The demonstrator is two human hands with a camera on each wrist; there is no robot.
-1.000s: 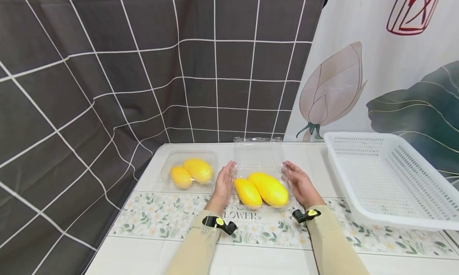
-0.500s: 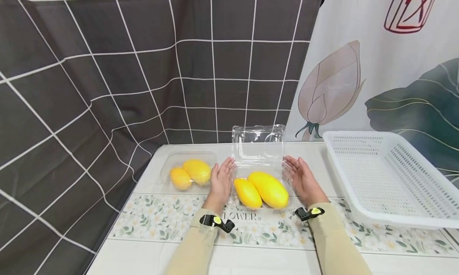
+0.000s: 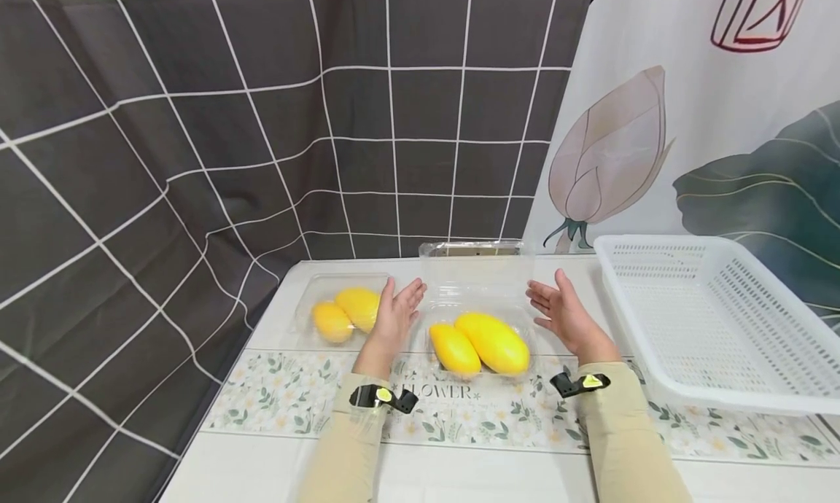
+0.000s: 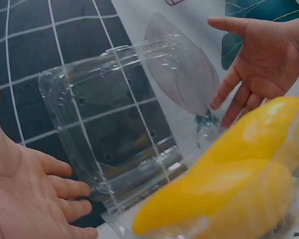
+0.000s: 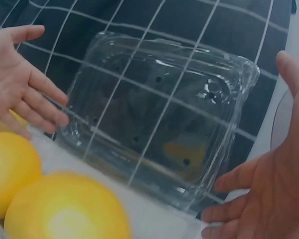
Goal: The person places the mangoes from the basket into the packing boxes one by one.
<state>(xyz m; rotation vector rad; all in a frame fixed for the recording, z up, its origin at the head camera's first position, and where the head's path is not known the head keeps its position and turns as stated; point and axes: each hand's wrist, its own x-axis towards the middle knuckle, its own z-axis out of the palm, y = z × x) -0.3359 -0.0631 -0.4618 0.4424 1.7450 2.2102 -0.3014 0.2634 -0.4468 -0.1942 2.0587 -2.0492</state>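
Note:
A clear plastic clamshell box [image 3: 479, 306] stands in the middle of the table with its lid [image 5: 149, 104] raised at the back. Two yellow mangoes lie in it: a smaller mango [image 3: 455, 350] on the left and a larger mango [image 3: 494, 342] on the right. To the left of the box, my left hand [image 3: 392, 315] is held with its fingers stretched out and nothing in it. My right hand [image 3: 567, 317] mirrors it on the right side, fingers spread and palm inward. In both wrist views, the hands are apart from the raised lid.
A second clear box [image 3: 337, 278] with two yellow mangoes [image 3: 333, 322] sits at the back left, partly behind my left hand. A white perforated basket [image 3: 712, 401] is at the right. Behind the table [image 3: 479, 474] hangs a dark grid-patterned curtain [image 3: 426, 109].
Both hands have moved outward, away from the box's sides. The lid stood higher half a second ago and now leans farther back. The mangoes have stayed in place.

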